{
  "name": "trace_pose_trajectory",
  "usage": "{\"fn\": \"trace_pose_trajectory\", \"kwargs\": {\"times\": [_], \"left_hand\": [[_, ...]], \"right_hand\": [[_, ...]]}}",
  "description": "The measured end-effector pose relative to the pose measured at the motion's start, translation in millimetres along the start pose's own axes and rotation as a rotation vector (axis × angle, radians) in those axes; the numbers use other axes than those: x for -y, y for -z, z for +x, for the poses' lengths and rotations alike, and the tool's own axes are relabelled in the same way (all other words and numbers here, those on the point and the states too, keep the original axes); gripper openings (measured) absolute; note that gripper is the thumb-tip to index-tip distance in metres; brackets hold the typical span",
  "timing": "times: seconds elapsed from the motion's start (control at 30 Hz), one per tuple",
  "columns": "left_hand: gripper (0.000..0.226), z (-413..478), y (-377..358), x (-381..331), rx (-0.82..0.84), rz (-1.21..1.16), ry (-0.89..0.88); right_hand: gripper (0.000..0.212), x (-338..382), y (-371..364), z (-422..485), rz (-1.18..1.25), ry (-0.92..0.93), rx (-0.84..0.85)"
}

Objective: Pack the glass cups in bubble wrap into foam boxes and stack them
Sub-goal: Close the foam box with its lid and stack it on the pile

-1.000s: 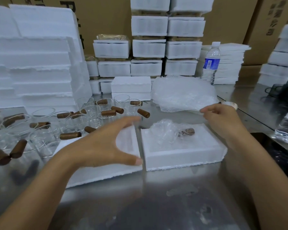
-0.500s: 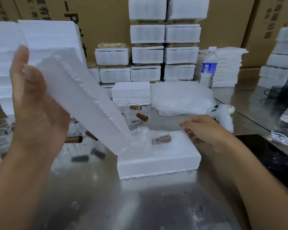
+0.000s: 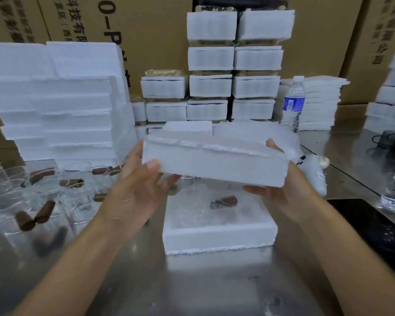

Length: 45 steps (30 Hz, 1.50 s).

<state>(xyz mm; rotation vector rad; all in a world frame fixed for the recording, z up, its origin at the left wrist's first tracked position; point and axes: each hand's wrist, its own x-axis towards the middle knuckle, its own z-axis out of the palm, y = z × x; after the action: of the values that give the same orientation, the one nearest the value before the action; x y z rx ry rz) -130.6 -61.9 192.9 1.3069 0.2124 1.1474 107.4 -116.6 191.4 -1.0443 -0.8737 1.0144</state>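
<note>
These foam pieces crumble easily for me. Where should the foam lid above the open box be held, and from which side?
By its two short ends, one hand from each side, as the left hand and right hand hold it. The foam lid is a wide, shallow slab with ragged edges; end grips should leave its middle free to settle over the foam box.

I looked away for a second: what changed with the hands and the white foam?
The left hand lifted the foam lid off the table and brought it over the foam box; the right hand came up and gripped its other end. The box and the wrapped cup inside stayed put.
</note>
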Motion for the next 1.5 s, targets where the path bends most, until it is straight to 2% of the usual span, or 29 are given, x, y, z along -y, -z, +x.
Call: {"fn": "trace_pose_trajectory", "kwargs": {"times": [0.1,0.17,0.23,0.3,0.43,0.6,0.77,0.83,0.9,0.97,1.03,1.23,1.33,1.4,1.43,1.5], "left_hand": [[0.117,-6.9,14.2,3.0,0.088,0.241,0.088],[0.109,-13.4,20.7,4.5,0.118,0.376,0.131],[0.099,-20.1,23.8,5.7,0.132,0.53,0.082],[0.104,-26.0,26.4,7.8,0.141,0.66,0.094],[0.11,-33.5,25.7,8.0,0.146,0.717,0.222],[0.104,-30.5,25.0,7.3,0.171,0.731,0.245],[0.104,-31.0,28.0,7.9,0.171,0.727,0.225],[0.104,-31.0,29.3,9.0,0.187,0.741,0.215],[0.104,-30.2,31.6,11.2,0.203,0.752,0.214],[0.103,-28.3,34.2,13.8,0.206,0.746,0.22],[0.103,-25.5,37.2,16.7,0.206,0.723,0.234],[0.105,-19.4,46.8,23.5,0.265,0.623,0.301],[0.105,-18.6,51.9,25.2,0.305,0.589,0.339],[0.103,-18.7,54.6,25.6,0.321,0.571,0.355],[0.102,-18.7,55.3,25.5,0.328,0.567,0.357],[0.104,-19.0,56.1,25.2,0.334,0.565,0.362]], "right_hand": [[0.023,2.4,5.8,0.1,0.047,-0.004,-0.075],[0.021,-0.7,9.4,1.3,0.036,-0.027,-0.052],[0.023,-1.6,11.8,0.7,0.0,-0.066,0.004],[0.025,-2.6,12.9,0.8,-0.053,-0.106,-0.015],[0.024,-6.0,12.2,2.3,-0.087,-0.165,-0.106],[0.022,-7.7,14.3,3.3,-0.136,-0.208,-0.113],[0.021,-3.9,13.0,-3.2,-0.128,-0.158,-0.076],[0.029,-4.0,12.6,-3.6,-0.138,-0.118,-0.094],[0.034,-5.2,10.6,0.0,-0.133,-0.157,-0.127],[0.025,-4.7,5.4,-0.1,-0.075,-0.232,-0.157],[0.017,-8.3,6.5,-7.9,-0.032,-0.215,-0.143],[0.031,-6.2,-3.9,-11.2,-0.059,-0.131,-0.244],[0.03,-6.9,-2.1,-12.0,-0.077,-0.124,-0.159],[0.012,-7.6,0.9,-14.2,-0.001,-0.119,-0.09],[0.011,-8.2,2.7,-15.1,0.0,-0.124,-0.062],[0.023,-9.8,4.1,-15.7,-0.027,-0.149,-0.011]]}}
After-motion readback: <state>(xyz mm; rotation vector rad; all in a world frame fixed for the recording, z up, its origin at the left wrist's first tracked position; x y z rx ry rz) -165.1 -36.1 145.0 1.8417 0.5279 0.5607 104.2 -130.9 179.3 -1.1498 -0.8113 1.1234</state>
